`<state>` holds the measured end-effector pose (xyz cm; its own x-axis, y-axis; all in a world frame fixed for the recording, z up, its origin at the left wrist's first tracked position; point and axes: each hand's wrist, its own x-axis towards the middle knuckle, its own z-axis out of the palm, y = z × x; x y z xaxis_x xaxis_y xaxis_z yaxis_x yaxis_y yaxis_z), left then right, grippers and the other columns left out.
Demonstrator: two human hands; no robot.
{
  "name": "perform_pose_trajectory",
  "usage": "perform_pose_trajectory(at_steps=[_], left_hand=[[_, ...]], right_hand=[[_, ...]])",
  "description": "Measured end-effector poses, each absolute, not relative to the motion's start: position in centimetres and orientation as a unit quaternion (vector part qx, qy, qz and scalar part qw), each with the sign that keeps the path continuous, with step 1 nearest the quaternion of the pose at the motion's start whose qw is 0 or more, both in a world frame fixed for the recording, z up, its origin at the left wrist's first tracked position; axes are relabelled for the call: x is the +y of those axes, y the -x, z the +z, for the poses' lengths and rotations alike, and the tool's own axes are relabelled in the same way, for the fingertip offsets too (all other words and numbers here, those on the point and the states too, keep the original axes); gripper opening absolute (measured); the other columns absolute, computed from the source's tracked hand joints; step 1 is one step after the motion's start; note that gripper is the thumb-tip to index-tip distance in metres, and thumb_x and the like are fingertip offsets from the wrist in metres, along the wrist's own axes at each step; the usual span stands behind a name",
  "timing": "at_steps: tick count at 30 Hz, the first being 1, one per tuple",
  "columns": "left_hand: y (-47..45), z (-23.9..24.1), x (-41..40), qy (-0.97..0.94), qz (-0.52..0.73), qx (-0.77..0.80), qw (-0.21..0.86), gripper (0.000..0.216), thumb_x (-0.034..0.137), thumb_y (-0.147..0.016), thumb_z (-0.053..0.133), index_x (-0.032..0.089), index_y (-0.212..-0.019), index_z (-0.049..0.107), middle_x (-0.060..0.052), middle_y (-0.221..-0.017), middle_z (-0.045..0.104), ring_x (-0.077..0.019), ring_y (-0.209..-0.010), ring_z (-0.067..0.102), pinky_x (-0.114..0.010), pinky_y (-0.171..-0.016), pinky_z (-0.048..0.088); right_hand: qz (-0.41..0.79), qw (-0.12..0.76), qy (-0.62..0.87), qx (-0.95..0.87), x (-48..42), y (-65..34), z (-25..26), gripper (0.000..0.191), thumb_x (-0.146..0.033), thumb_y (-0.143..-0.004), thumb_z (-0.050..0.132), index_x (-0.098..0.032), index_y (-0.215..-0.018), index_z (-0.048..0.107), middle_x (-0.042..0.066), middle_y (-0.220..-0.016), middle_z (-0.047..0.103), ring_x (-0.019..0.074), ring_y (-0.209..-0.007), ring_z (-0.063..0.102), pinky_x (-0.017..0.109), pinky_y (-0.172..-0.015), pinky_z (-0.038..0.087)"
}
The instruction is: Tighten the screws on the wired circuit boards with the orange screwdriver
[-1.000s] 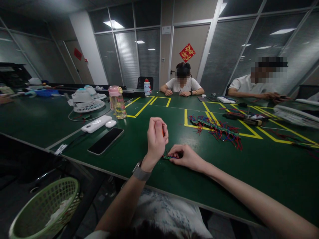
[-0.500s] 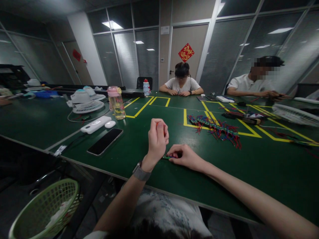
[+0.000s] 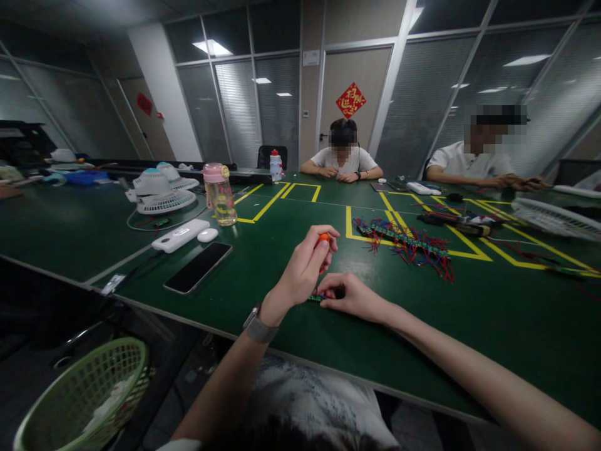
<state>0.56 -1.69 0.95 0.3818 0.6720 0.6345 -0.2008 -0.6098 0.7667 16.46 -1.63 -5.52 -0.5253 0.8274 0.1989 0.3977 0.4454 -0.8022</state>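
My left hand (image 3: 303, 266) is closed around the orange handle of a screwdriver (image 3: 324, 237); the handle's top shows between thumb and fingers. Its thin shaft points down at a small green circuit board (image 3: 315, 299) on the table. I cannot make out whether the tip touches the board. With its fingertips, my right hand (image 3: 354, 297) pinches the board's right end, where blue and red wires show. Part of the board is hidden behind my hands.
Beyond my right hand lies a long row of wired circuit boards (image 3: 404, 239). To the left are a phone (image 3: 198, 268), a white power strip (image 3: 181, 235), a pink-lidded bottle (image 3: 220, 195) and white fans (image 3: 164, 191). Two people sit across the green table (image 3: 263, 263).
My left hand has tilted to the right around the screwdriver, its fingers have loosened a little, and more of the orange handle shows. The right hand stays almost still on the board.
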Motion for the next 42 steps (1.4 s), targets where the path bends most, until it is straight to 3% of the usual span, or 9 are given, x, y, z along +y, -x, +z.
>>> perform_pose_trajectory(at_steps=[5,12,18,23,27,30,35,40,42], left_hand=[[-0.1,1.7,-1.7,-0.754,0.503,0.155,0.393,0.023,0.028,-0.093,0.046,0.019,-0.112,0.056,-0.008,-0.103,0.058,-0.0126,-0.075,0.062,-0.025,-0.066,0.055],[-0.6,0.9,-1.5,-0.775,0.588,0.208,0.1,0.012,0.028,-0.084,0.062,0.019,-0.091,0.063,-0.004,-0.086,0.062,-0.0153,-0.082,0.059,-0.028,-0.076,0.051],[-0.3,0.7,-1.5,-0.756,0.557,0.171,0.299,0.027,0.027,-0.095,0.04,0.02,-0.115,0.057,-0.007,-0.105,0.057,-0.0102,-0.073,0.064,-0.023,-0.067,0.056],[0.0,0.4,-0.9,-0.734,0.599,0.222,0.23,0.021,0.031,-0.082,0.065,0.021,-0.101,0.066,-0.002,-0.09,0.053,-0.0094,-0.069,0.059,-0.02,-0.06,0.054],[-0.1,0.5,-1.1,-0.728,0.592,0.185,0.29,0.029,0.029,-0.095,0.042,0.022,-0.115,0.061,-0.008,-0.111,0.055,-0.0123,-0.084,0.063,-0.028,-0.078,0.056],[-0.2,0.4,-1.1,-0.711,0.592,0.182,0.332,0.03,0.029,-0.094,0.044,0.023,-0.119,0.059,-0.007,-0.108,0.057,-0.0117,-0.08,0.063,-0.026,-0.072,0.058],[0.1,0.5,-0.8,-0.704,0.633,0.244,0.212,0.017,0.031,-0.079,0.069,0.02,-0.092,0.068,-0.002,-0.088,0.054,-0.0118,-0.078,0.056,-0.022,-0.065,0.053],[-0.1,1.0,-1.2,-0.734,0.577,0.191,0.303,0.03,0.028,-0.096,0.039,0.022,-0.114,0.062,-0.006,-0.105,0.058,-0.0122,-0.084,0.062,-0.026,-0.075,0.054],[-0.3,1.2,-1.5,-0.741,0.557,0.189,0.324,0.029,0.028,-0.095,0.044,0.023,-0.118,0.06,-0.005,-0.104,0.059,-0.0109,-0.078,0.063,-0.024,-0.069,0.055]], right_hand=[[0.349,0.295,0.375,-0.807,-1.5,-16.6,-5.5,0.014,-0.019,-0.072,0.069,-0.015,-0.086,0.071,0.0,-0.069,0.059,0.0114,-0.061,0.049,0.023,-0.056,0.041],[0.344,0.306,0.378,-0.804,-1.7,-16.5,-5.5,0.015,-0.018,-0.071,0.069,-0.015,-0.086,0.072,0.0,-0.07,0.06,0.0114,-0.06,0.049,0.023,-0.055,0.04],[0.335,0.304,0.376,-0.809,-1.7,-16.5,-5.6,0.015,-0.018,-0.072,0.068,-0.016,-0.086,0.072,0.0,-0.071,0.061,0.0113,-0.06,0.049,0.023,-0.055,0.04],[0.347,0.305,0.378,-0.803,-1.7,-16.5,-5.6,0.014,-0.02,-0.072,0.069,-0.015,-0.086,0.072,0.002,-0.077,0.061,0.0113,-0.062,0.049,0.023,-0.057,0.041],[0.357,0.307,0.379,-0.797,-1.7,-16.5,-5.5,0.014,-0.02,-0.072,0.069,-0.015,-0.085,0.071,0.002,-0.079,0.062,0.0112,-0.062,0.049,0.024,-0.057,0.041],[0.36,0.304,0.38,-0.796,-1.7,-16.4,-5.5,0.014,-0.021,-0.072,0.069,-0.015,-0.084,0.071,0.002,-0.079,0.062,0.0115,-0.062,0.049,0.024,-0.057,0.041],[0.362,0.301,0.389,-0.792,-1.8,-16.4,-5.4,0.016,-0.02,-0.072,0.069,-0.014,-0.086,0.071,0.002,-0.077,0.059,0.0118,-0.062,0.049,0.024,-0.058,0.041],[0.367,0.297,0.394,-0.788,-1.7,-16.4,-5.4,0.015,-0.019,-0.071,0.069,-0.013,-0.085,0.071,0.001,-0.074,0.058,0.011,-0.061,0.048,0.024,-0.056,0.039],[0.367,0.296,0.396,-0.788,-1.7,-16.4,-5.4,0.014,-0.017,-0.071,0.069,-0.013,-0.084,0.071,0.0,-0.07,0.057,0.011,-0.06,0.048,0.023,-0.055,0.038]])
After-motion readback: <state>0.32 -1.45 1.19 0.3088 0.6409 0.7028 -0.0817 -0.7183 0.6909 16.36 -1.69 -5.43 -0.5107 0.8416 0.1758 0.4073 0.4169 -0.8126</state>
